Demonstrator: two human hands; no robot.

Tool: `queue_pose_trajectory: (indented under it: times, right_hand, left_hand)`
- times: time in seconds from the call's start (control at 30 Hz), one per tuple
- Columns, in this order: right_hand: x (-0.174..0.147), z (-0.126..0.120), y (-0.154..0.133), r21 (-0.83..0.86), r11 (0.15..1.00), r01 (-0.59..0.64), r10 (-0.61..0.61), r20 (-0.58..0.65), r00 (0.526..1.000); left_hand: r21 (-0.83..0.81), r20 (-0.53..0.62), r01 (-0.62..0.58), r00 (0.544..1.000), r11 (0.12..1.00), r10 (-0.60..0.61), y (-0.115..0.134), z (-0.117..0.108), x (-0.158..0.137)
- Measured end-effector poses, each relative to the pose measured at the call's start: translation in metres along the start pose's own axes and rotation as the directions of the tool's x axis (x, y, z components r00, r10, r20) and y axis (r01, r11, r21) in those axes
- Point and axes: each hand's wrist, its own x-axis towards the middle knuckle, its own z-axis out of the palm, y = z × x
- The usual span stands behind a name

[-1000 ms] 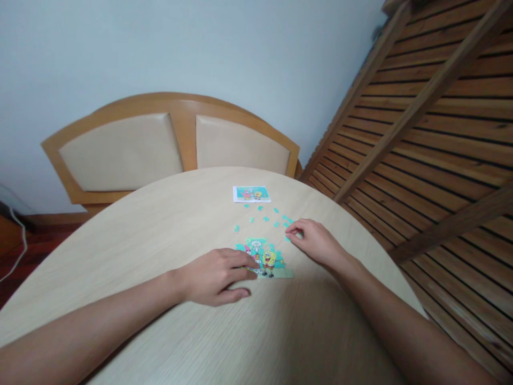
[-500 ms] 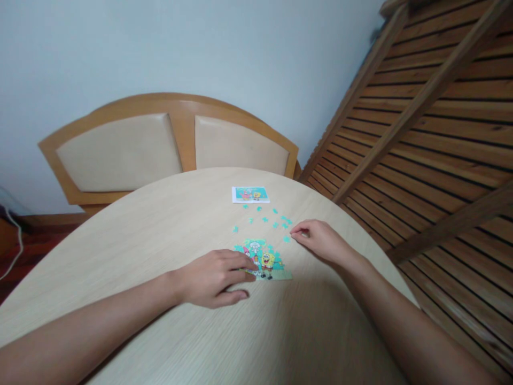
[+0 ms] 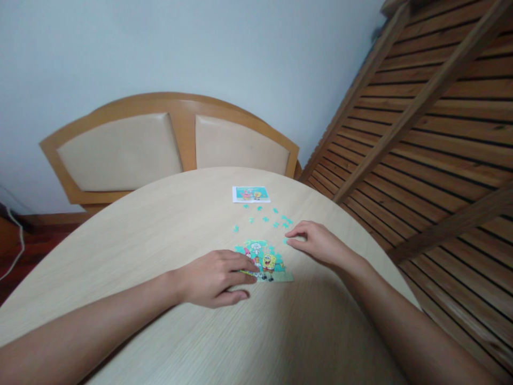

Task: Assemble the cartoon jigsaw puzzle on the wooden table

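Note:
A partly assembled jigsaw puzzle [image 3: 269, 262] with cartoon figures on a turquoise ground lies on the table. My left hand [image 3: 218, 278] rests over its left side, fingers stretched out and lying flat, hiding part of the picture. To the upper right of the puzzle, my right hand [image 3: 310, 241] hovers low with thumb and forefinger apart. A turquoise puzzle piece [image 3: 285, 241] sits right at those fingertips, partly covered. Several loose turquoise pieces [image 3: 265, 219] are scattered beyond the puzzle.
A picture card [image 3: 251, 194] showing the same figures lies past the loose pieces. The round wooden table [image 3: 160, 224] has a padded headboard [image 3: 120, 152] behind it. Wooden slats [image 3: 436, 128] rise along the right side. A white cable [image 3: 20, 243] hangs at far left.
My right thumb and forefinger have spread from a pinch and shifted slightly left, over the nearest loose piece. My left hand stays where it was.

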Motion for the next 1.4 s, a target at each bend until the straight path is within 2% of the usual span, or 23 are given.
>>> queue_pose_trajectory:
  times: [0.33, 0.67, 0.93, 1.03, 1.13, 1.3, 1.4]
  right_hand:
    - [0.000, -0.001, -0.004, 0.032, 0.999, -0.005, 0.003, 0.038, 0.999]
    - [0.000, 0.000, -0.008, -0.030, 1.000, -0.008, 0.009, 0.055, 0.998]
    - [-0.002, 0.001, -0.008, -0.006, 0.999, 0.036, -0.035, 0.070, 0.997]
    - [-0.003, -0.001, -0.013, 0.009, 1.000, 0.012, -0.012, 0.084, 0.996]
    - [-0.005, -0.002, -0.017, 0.056, 0.998, -0.016, 0.010, 0.112, 0.994]
    - [-0.005, -0.001, -0.023, 0.264, 0.963, -0.051, 0.005, 0.172, 0.985]
    - [-0.001, 0.004, -0.029, 0.350, 0.935, -0.061, 0.017, 0.127, 0.992]
  left_hand:
    - [0.011, 0.010, -0.014, 1.000, 1.000, 0.014, -0.001, 0.001, 0.001]
    - [0.014, 0.014, -0.015, 1.000, 1.000, 0.015, -0.001, 0.000, 0.001]
    - [0.013, 0.008, -0.018, 1.000, 1.000, 0.018, 0.000, 0.000, 0.001]
    - [0.017, 0.007, -0.020, 1.000, 1.000, 0.020, 0.000, 0.000, 0.001]
    - [0.018, 0.008, -0.021, 1.000, 1.000, 0.021, 0.000, 0.000, 0.001]
    - [0.015, 0.004, -0.023, 1.000, 1.000, 0.023, 0.000, 0.000, 0.001]
    - [0.019, 0.004, -0.024, 1.000, 1.000, 0.024, -0.001, 0.000, 0.001]
